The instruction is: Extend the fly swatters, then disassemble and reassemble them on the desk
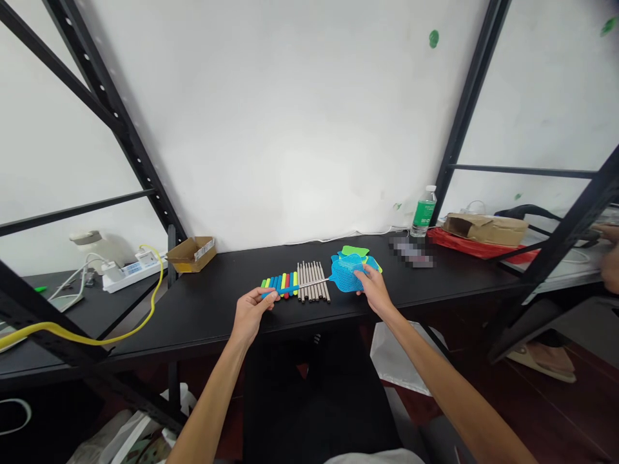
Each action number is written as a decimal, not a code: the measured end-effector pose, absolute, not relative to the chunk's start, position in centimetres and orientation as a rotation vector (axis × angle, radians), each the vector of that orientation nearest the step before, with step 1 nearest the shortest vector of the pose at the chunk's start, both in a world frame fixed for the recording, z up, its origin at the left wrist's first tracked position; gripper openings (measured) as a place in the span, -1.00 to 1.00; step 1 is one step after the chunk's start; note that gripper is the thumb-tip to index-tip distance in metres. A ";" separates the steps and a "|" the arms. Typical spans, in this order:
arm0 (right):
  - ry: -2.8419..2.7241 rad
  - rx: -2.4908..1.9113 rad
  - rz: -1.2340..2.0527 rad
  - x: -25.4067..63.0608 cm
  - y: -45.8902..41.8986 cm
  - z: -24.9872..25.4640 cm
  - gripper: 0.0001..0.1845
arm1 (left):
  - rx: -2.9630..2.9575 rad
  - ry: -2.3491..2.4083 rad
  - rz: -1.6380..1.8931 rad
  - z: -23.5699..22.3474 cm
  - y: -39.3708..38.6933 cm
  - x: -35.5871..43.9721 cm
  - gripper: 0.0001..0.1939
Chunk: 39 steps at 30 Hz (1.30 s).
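Observation:
A blue fly swatter (348, 273) with a thin metal rod is held level above the front of the black table. My left hand (252, 309) pinches its blue handle, and my right hand (373, 287) grips the edge of its mesh head. Beneath and behind it lies a row of coloured handles (276, 282) in green, blue, yellow and red. Several metal rods (309, 274) lie side by side just right of them. Behind my right hand is a pile of green and blue swatter heads (355, 251), partly covered by the held one.
An open cardboard box (192, 255) stands left on the table (217, 316). A bottle (424, 211) is at the back right, near a red bag (478, 247) with a flattened carton (486, 229). A yellow cable (140, 330) crosses a black post; a power strip (130, 276) lies beyond.

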State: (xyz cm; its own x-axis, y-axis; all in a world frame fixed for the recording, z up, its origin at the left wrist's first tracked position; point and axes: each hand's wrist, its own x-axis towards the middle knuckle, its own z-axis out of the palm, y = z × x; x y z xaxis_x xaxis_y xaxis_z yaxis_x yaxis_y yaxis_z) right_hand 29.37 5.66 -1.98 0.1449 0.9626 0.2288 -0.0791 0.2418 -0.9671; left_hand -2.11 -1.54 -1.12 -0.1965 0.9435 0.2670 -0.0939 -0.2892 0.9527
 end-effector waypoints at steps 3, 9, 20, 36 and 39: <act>-1.141 -1.053 0.974 29.4 6.0 -2.3 -0.53 | 1.229 1.103 1.605 -1.1 -1.6 -2.0 -0.70; -1.175 -1.036 1.017 28.9 5.6 -2.0 -0.43 | 1.097 1.124 1.682 0.0 -1.2 -3.0 -0.66; -1.174 -1.002 1.042 28.9 5.2 -1.2 -0.50 | 1.115 1.492 1.645 6.7 10.5 -6.0 -0.67; -1.184 -0.992 1.057 28.9 4.9 -0.6 -0.54 | 1.687 2.154 1.073 2.2 19.1 -7.3 -0.81; -1.190 -0.999 1.057 29.0 4.9 -0.6 -0.54 | 1.778 2.220 0.942 1.5 19.2 -7.5 -0.83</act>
State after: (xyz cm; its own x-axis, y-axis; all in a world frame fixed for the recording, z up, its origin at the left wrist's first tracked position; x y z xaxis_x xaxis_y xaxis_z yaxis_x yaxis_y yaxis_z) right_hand 28.95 4.91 -0.58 0.0647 0.9747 0.2139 -0.0971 0.2195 -0.9708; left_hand -7.52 19.15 1.53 -0.2891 0.9203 0.2637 0.8290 0.1029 0.5497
